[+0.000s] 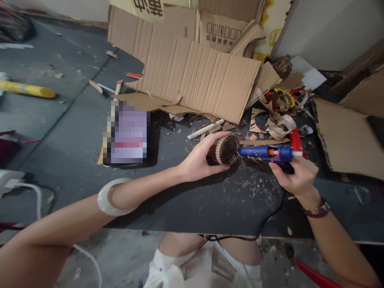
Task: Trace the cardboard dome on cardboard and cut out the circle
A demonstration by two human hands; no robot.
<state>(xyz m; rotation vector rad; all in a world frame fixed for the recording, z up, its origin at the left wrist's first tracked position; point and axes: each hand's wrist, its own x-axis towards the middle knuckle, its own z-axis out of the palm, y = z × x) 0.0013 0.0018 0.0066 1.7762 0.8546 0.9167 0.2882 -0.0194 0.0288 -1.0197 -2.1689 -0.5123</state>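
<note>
My left hand [201,158] is wrapped round a small cup-shaped ring of corrugated cardboard [221,151], its hollow side turned to the right. In my right hand [295,176] is a blue hot glue gun [255,153], gripped by its handle. A white glue stick end pokes out of its back. The gun's nozzle points left, at the near edge of the cardboard cup; whether it touches cannot be made out. A narrow cardboard strip [265,142] runs right from the cup, behind the gun.
A large corrugated cardboard sheet [192,76] lies at the back. Cardboard scraps and paper curls [282,126] pile up at right, near another cardboard piece [345,136]. A phone or tablet [130,134] with a blurred screen lies left. The gun's black cord [270,216] hangs over the table's front edge.
</note>
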